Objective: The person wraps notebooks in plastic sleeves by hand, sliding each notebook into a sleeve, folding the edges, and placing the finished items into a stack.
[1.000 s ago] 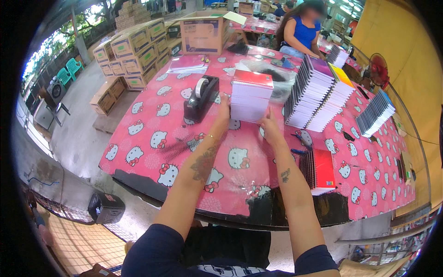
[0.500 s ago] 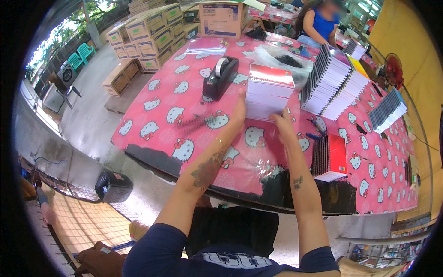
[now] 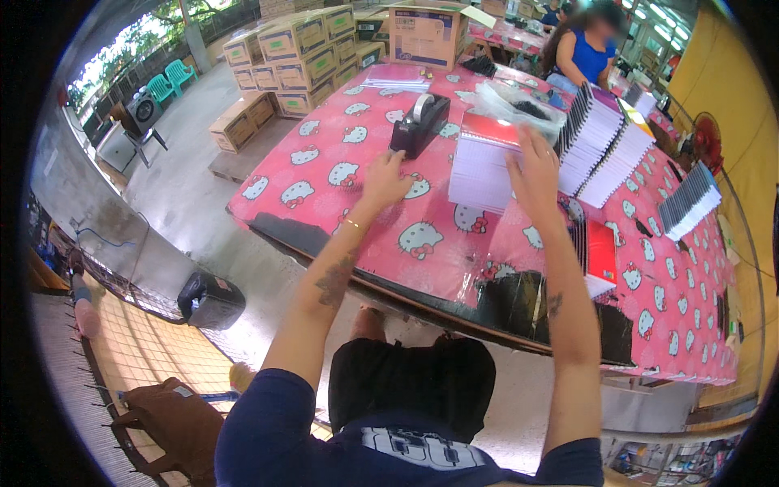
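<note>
A stack of notebooks [image 3: 484, 172] with a red cover on top and white page edges stands on the pink patterned tablecloth. My right hand [image 3: 535, 172] rests against its right side, fingers stretched up by the top corner. To the left, my left hand [image 3: 386, 182] is off the stack with its fingers extended. Its fingertips are at the near end of a black tape dispenser [image 3: 420, 127]; whether they touch it I cannot tell. Right of my right wrist sits a smaller pile of red spiral notebooks [image 3: 600, 253].
Taller piles of spiral notebooks [image 3: 596, 150] stand at the right, with a blue-covered pile [image 3: 688, 201] beyond. A clear plastic bag [image 3: 519, 107] with black contents lies behind the stack. Cartons [image 3: 304, 57] are piled at the far left. A person in blue [image 3: 586, 55] sits across the table.
My left hand has let go of the stack and moved left to the tape dispenser. My right hand has slid up the stack's right side. The whole view has shifted slightly.
</note>
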`<state>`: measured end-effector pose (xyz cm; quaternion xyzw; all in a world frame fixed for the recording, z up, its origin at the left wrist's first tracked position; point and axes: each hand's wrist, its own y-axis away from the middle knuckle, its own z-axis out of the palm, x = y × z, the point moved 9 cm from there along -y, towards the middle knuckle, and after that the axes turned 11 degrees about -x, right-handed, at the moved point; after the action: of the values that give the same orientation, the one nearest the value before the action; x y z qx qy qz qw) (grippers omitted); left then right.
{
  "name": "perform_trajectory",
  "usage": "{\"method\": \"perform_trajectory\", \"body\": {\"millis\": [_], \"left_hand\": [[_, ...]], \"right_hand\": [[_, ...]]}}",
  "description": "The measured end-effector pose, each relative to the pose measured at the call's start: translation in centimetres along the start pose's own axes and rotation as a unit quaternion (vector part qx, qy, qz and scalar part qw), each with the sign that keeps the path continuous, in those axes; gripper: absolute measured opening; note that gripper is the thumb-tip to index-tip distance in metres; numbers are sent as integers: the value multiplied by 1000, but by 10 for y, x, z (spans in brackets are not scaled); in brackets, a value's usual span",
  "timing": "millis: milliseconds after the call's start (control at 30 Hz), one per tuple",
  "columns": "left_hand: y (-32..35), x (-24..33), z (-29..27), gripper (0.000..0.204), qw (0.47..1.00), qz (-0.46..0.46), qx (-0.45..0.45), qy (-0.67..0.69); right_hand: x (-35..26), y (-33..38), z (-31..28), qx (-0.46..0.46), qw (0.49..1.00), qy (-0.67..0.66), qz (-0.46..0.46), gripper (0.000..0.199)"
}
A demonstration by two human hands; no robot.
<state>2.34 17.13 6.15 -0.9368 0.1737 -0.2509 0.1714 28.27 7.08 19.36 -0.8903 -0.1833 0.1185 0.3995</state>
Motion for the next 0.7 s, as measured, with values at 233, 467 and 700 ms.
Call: {"method": "perform_trajectory", "body": {"millis": [233,467,700], "left_hand": [[42,-27,7,27,989,57,-108,-78],[72,9,-20,30,993,116,-36,-2],[133,119,-16,44,940,156,-149,266]], "right_hand": [[-28,-2,-24,-19,992,82,-99,31],[-88,107,-23,-215,967,-133,-12,27],[-63,157,18,-158,893,-385,173,31]]}}
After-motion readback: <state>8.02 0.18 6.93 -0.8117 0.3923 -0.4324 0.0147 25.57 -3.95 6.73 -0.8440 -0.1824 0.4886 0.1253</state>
